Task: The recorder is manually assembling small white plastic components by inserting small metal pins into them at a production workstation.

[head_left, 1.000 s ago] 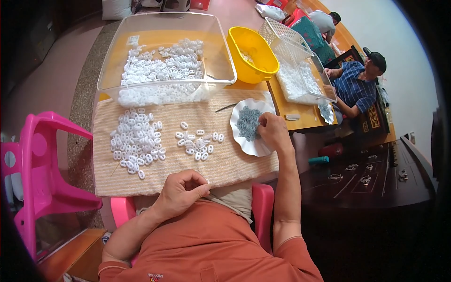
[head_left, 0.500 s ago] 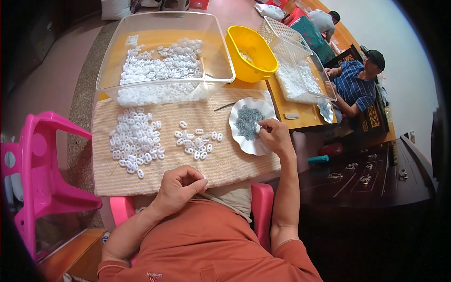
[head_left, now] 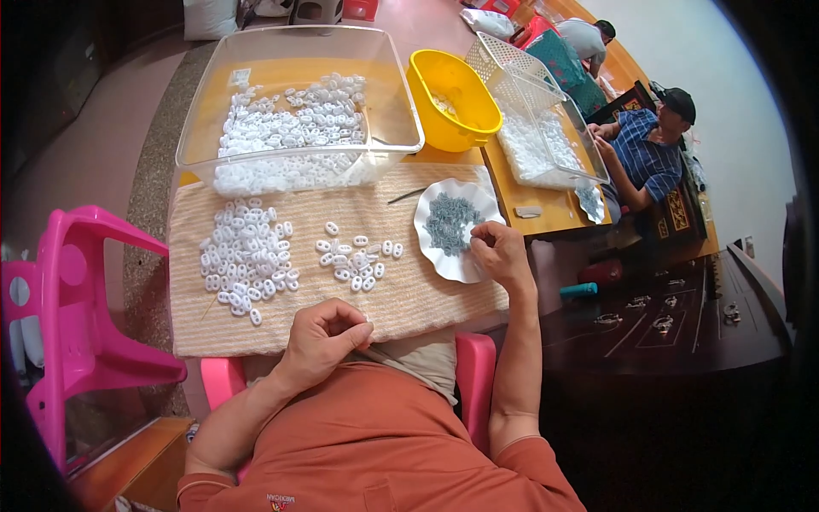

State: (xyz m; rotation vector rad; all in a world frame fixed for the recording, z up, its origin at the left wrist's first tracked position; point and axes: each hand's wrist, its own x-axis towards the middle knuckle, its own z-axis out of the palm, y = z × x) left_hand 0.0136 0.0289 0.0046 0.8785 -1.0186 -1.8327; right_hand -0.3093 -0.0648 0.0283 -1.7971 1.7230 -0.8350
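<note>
My left hand [head_left: 324, 340] is closed in a pinch at the table's near edge, with a small white piece just peeking out at its fingertips, most of it hidden. Over the right rim of a white wavy-edged dish [head_left: 463, 270], my right hand [head_left: 505, 256] pinches its thumb and fingers together; what lies between them is hidden. The dish holds a heap of tiny grey parts [head_left: 450, 222]. Between my hands and the big bin lie a small group of white two-holed oval pieces [head_left: 357, 260] and a larger pile of the same pieces [head_left: 246, 247] to the left.
A clear bin [head_left: 401, 149] of white pieces stands at the back, beside a yellow basin [head_left: 431, 72] and a white perforated basket [head_left: 503, 60]. A striped cloth [head_left: 341, 316] covers the table. A pink stool [head_left: 94, 324] is at left; a co-worker [head_left: 644, 145] sits at far right.
My right hand stays at the dish with its fingers slightly shifted. The left hand has barely moved. The view has tilted very slightly.
</note>
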